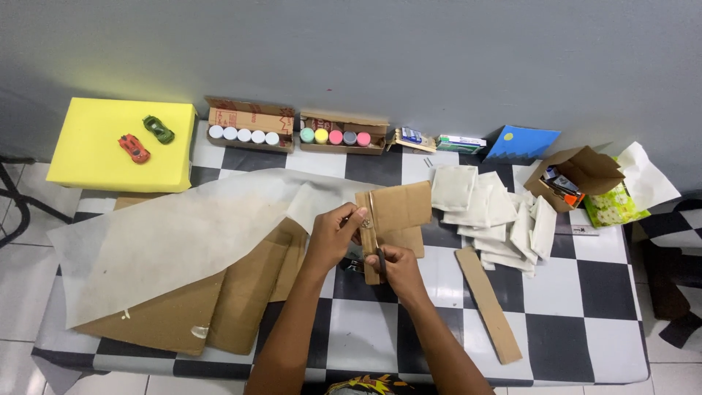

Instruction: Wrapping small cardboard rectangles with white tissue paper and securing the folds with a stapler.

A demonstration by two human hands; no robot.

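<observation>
Head view: paint pots (243,135) in cardboard box (250,116)

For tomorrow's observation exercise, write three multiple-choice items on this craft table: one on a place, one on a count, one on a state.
1. Where do the two toy cars sit?
A. on the yellow foam block
B. in the open brown box
C. on the cardboard strip

2. How many white-lidded jars stand in the left carton?
A. three
B. five
C. eight

3. What are the hands doing?
A. resting flat on the table
B. both gripping a jar
C. left hand holding a cardboard piece, right hand working scissors on it

Answers: 1 A, the red and green cars lie on the block; 2 B, five white lids in a row; 3 C, the scissors meet the cardboard.
</observation>
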